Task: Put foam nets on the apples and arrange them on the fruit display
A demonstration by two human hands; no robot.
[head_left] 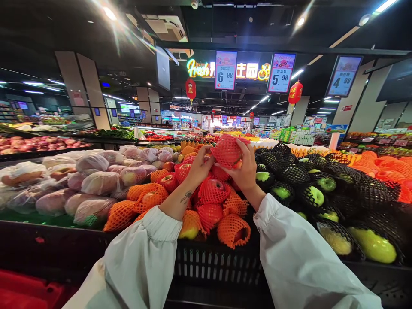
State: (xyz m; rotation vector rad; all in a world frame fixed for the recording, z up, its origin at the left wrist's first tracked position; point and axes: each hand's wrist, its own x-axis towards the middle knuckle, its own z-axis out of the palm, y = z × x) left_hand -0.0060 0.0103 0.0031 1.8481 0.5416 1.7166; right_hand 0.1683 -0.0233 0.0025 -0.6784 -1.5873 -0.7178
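Above the middle of the fruit display, an apple in a red foam net [227, 151] is held up between both hands. My left hand [200, 165] pinches the net's left edge with thumb and fingers. From the right, my right hand [246, 165] wraps its fingers around the apple. Just below lie more red apples in red foam nets [214, 191], some in orange nets [234, 229]. The net covers most of the held apple's surface.
Fruit in clear plastic wrap [99, 182] fills the left side. Green apples in black nets [315, 195] are piled at the right. A black slatted crate front [219, 264] borders the display nearest me. Price screens [225, 71] hang overhead.
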